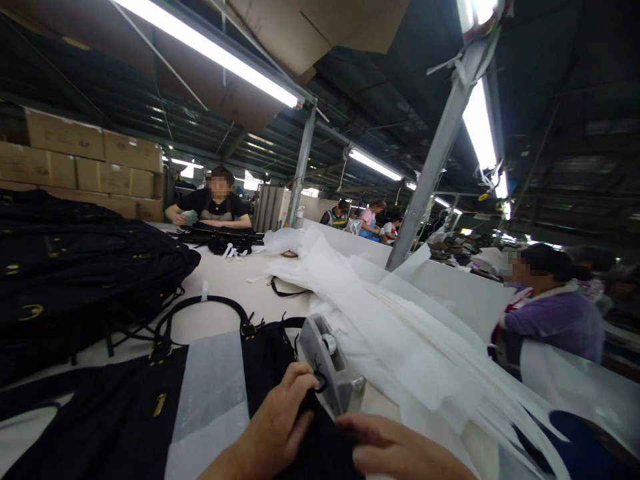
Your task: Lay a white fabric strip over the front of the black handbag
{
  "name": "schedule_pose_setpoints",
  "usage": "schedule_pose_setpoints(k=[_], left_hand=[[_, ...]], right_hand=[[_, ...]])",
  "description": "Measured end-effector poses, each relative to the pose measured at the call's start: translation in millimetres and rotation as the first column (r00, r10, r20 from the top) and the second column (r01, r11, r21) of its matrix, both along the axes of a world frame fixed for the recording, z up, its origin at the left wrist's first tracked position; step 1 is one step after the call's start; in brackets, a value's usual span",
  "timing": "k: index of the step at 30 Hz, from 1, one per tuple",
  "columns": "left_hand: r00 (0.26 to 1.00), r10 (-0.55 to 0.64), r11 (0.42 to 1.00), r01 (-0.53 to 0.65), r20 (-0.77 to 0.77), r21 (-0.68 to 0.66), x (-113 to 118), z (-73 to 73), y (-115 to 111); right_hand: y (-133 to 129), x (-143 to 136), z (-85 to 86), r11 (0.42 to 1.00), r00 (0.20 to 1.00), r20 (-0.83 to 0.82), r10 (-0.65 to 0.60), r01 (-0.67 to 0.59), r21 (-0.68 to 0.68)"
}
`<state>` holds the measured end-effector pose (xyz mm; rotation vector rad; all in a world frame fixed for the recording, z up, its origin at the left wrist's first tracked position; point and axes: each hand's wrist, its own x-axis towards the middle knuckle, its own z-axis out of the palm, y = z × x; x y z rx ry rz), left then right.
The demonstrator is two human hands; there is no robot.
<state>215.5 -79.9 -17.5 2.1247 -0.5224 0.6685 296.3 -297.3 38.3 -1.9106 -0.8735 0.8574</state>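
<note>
A black handbag (125,400) with gold fittings and looped handles lies across the near table. Over its middle lies a whitish translucent sheet (213,380). My left hand (280,420) is closed at the bag's right part, thumb and fingers pinching black material beside a small dark ring or loop. Close by on the right, my right hand (395,447) has its slightly blurred fingers closed on the black cloth; the fingertips are partly lost against it. A grey tape dispenser (327,363) stands just beyond both hands, beside the bag's edge.
Black bags (85,267) are heaped at the left. Long white sheets (400,327) spread over the table's right side. Cartons (75,160) are stacked behind. One person (215,200) works across the table, another (555,313) at the right. A metal post (435,153) rises beyond the sheets.
</note>
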Motion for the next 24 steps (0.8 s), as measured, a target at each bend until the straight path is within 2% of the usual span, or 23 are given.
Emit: schedule_pose_setpoints(k=[2, 3, 4, 7, 9, 11, 13, 16, 18, 19, 21, 24], left_hand=[[0.999, 0.053, 0.998, -0.052, 0.008, -0.043, -1, -1.1, -4], [0.998, 0.057, 0.997, -0.056, 0.009, -0.053, -1, -1.1, -6], [0.999, 0.046, 0.997, -0.045, 0.002, -0.055, -1, -1.3, -8], [0.996, -0.067, 0.997, 0.069, -0.062, 0.033, 2, -7.0, -12], [0.986, -0.123, 0.977, 0.140, -0.111, 0.161, 5, -16.9, -13], [0.979, -0.124, 0.944, 0.166, -0.161, 0.284, 8, -29.3, -13], [0.978, -0.083, 0.918, 0.149, -0.191, 0.367, 9, -40.3, -12], [0.984, -0.043, 0.889, 0.115, -0.171, 0.443, 10, -50.7, -13], [0.988, -0.037, 0.882, 0.104, -0.152, 0.459, 12, -56.0, -14], [0.988, -0.032, 0.881, 0.098, -0.150, 0.464, 14, -59.3, -16], [0.986, 0.001, 0.873, 0.079, -0.164, 0.480, 20, -67.8, -19], [0.973, 0.070, 0.847, 0.057, -0.218, 0.529, 28, -82.1, -23]], right_hand=[[-10, -3, -31.1, 0.985, 0.987, -0.158, 0.029, -0.001, 0.173], [-10, -2, -49.0, 0.974, 0.984, -0.177, 0.012, 0.029, 0.224], [-8, 2, -66.9, 0.964, 0.986, -0.150, -0.076, 0.111, 0.241], [4, 16, -109.2, 0.933, 0.951, 0.007, -0.311, 0.303, 0.195], [10, 25, -118.9, 0.939, 0.940, 0.100, -0.327, 0.312, 0.146], [12, 27, -110.7, 0.968, 0.957, 0.146, -0.250, 0.240, 0.078], [11, 23, -87.7, 0.982, 0.952, 0.242, -0.188, 0.184, 0.040], [15, 6, -44.4, 0.974, 0.835, 0.501, -0.225, 0.186, 0.129], [21, -7, -25.2, 0.978, 0.787, 0.585, -0.198, 0.115, 0.176], [24, -11, -21.7, 0.983, 0.783, 0.601, -0.163, 0.075, 0.170], [27, -13, -27.6, 0.993, 0.749, 0.653, -0.109, 0.046, 0.113], [22, 1, -58.3, 0.998, 0.677, 0.736, 0.007, 0.042, -0.049]])
